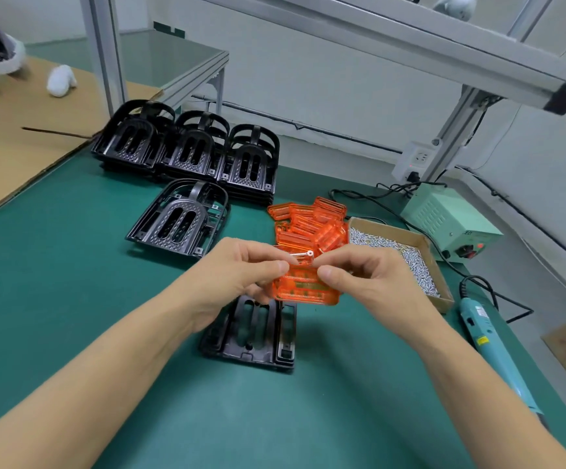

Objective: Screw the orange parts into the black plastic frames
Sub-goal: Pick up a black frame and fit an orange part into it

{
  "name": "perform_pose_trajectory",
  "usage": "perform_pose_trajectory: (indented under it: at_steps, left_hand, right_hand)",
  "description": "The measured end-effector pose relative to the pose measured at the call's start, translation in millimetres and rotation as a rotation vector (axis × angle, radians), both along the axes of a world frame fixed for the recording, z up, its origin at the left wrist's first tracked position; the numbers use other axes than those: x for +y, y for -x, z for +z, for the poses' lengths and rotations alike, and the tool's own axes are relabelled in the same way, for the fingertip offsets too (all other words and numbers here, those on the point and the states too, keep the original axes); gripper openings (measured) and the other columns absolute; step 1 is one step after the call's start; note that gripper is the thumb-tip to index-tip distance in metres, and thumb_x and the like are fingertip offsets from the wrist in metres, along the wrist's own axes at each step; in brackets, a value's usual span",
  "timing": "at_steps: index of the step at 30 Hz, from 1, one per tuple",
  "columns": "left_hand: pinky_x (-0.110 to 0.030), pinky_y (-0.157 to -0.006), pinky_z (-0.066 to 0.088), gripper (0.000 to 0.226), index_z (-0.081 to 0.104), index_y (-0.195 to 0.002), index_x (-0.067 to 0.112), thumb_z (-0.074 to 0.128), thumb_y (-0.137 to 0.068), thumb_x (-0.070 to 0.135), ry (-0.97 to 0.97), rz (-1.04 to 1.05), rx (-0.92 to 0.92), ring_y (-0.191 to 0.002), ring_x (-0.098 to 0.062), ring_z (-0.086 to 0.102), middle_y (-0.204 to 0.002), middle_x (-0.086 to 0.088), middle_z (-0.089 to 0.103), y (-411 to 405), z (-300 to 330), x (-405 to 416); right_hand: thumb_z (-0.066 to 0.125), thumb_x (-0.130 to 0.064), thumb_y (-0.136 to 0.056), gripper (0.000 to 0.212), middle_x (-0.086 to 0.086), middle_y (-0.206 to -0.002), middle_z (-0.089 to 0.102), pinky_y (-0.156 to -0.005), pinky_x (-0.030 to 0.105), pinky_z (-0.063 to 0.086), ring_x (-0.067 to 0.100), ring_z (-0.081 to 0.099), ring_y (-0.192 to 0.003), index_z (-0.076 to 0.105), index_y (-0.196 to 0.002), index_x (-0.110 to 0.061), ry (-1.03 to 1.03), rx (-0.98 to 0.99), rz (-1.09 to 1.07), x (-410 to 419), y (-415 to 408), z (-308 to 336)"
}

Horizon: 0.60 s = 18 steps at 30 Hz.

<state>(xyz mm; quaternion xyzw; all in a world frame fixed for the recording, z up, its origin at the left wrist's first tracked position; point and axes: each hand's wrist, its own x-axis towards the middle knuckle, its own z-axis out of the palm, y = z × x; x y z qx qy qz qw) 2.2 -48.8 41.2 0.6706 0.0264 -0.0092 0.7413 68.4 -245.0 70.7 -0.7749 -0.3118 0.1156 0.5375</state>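
Both hands hold one orange part [303, 286] at frame centre: left hand [241, 269] pinches left edge, right hand [363, 275] pinches right edge. Long axis left-right. Black frame [254, 330] on counter [72, 265] directly below, toward lower frame. Both hands equally near.

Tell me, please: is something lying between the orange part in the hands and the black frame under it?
Nothing visible does. Both hands, left and right, hold the orange part just above the black frame on the green mat. The frame's visible top is bare; the hands hide its far end.
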Motion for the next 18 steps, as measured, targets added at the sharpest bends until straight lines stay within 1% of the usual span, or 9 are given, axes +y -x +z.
perform_pose_trajectory:
  at_steps: [3,5,7,8,10,12,15,18]
  left_hand:
    - [-0.018,-0.051,0.048,0.011,0.075,-0.085,0.013,0.063,-0.085,0.014,0.068,0.010,-0.018,-0.060,-0.008,0.058,-0.074,-0.002,0.069,-4,-3,-1]
    - [-0.018,-0.052,0.047,0.015,0.076,-0.081,0.015,0.065,-0.078,0.025,0.086,0.002,-0.022,-0.060,-0.007,0.055,-0.072,0.000,0.067,-6,-6,-2]
    - [-0.018,-0.052,0.047,0.021,0.076,-0.082,0.014,0.065,-0.073,0.030,0.096,-0.005,-0.029,-0.061,-0.008,0.054,-0.072,-0.001,0.067,-7,-8,-2]
    - [-0.018,-0.052,0.047,0.023,0.075,-0.082,0.012,0.065,-0.073,0.031,0.099,-0.001,-0.033,-0.061,-0.009,0.054,-0.072,-0.002,0.066,-7,-9,-2]
    - [-0.018,-0.052,0.047,0.022,0.074,-0.082,0.009,0.065,-0.076,0.028,0.090,0.017,-0.039,-0.061,-0.010,0.053,-0.072,-0.004,0.066,-8,-10,-1]
    - [-0.018,-0.051,0.047,0.017,0.074,-0.083,0.007,0.064,-0.084,0.021,0.048,0.032,-0.048,-0.061,-0.012,0.053,-0.072,-0.005,0.066,-10,-10,-1]
    - [-0.018,-0.049,0.046,0.016,0.072,-0.087,0.001,0.062,-0.089,0.013,0.005,0.040,-0.059,-0.058,-0.011,0.054,-0.072,-0.006,0.066,-11,-9,-1]
    - [-0.017,-0.049,0.046,0.017,0.071,-0.088,-0.001,0.061,-0.089,0.012,0.002,0.033,-0.074,-0.060,-0.013,0.054,-0.074,-0.010,0.066,-13,-8,-2]
  right_hand:
    - [0.072,-0.006,-0.081,0.011,0.000,-0.070,0.071,-0.059,0.022,0.053,0.010,0.062,-0.061,0.075,-0.079,-0.016,-0.055,0.052,-0.022,0,1,-1]
    - [0.073,-0.015,-0.074,0.002,0.001,-0.067,0.070,-0.056,0.021,0.053,0.009,0.062,-0.057,0.074,-0.076,-0.014,-0.102,0.109,-0.019,0,3,-1]
    - [0.072,-0.020,-0.068,0.012,0.001,-0.067,0.070,-0.054,0.021,0.053,0.010,0.063,-0.057,0.073,-0.076,-0.011,-0.131,0.137,-0.016,1,3,0]
    - [0.072,-0.021,-0.068,0.013,0.001,-0.068,0.070,-0.053,0.021,0.053,0.011,0.064,-0.058,0.073,-0.076,-0.011,-0.138,0.147,-0.016,0,3,-1]
    - [0.072,-0.022,-0.068,0.012,0.001,-0.068,0.070,-0.052,0.021,0.052,0.011,0.063,-0.059,0.073,-0.075,-0.012,-0.129,0.162,-0.012,0,3,-1]
    - [0.074,-0.018,-0.074,0.004,-0.004,-0.066,0.068,-0.049,0.018,0.047,0.005,0.059,-0.057,0.072,-0.075,-0.014,-0.052,0.124,-0.009,0,4,0]
    - [0.073,-0.008,-0.083,0.010,-0.008,-0.066,0.068,-0.047,0.017,0.042,0.001,0.053,-0.056,0.073,-0.079,-0.017,0.086,0.030,-0.022,0,3,-1]
    - [0.073,-0.007,-0.083,0.010,-0.005,-0.069,0.069,-0.048,0.019,0.044,0.002,0.054,-0.057,0.074,-0.081,-0.017,0.117,-0.004,-0.047,-1,4,-1]
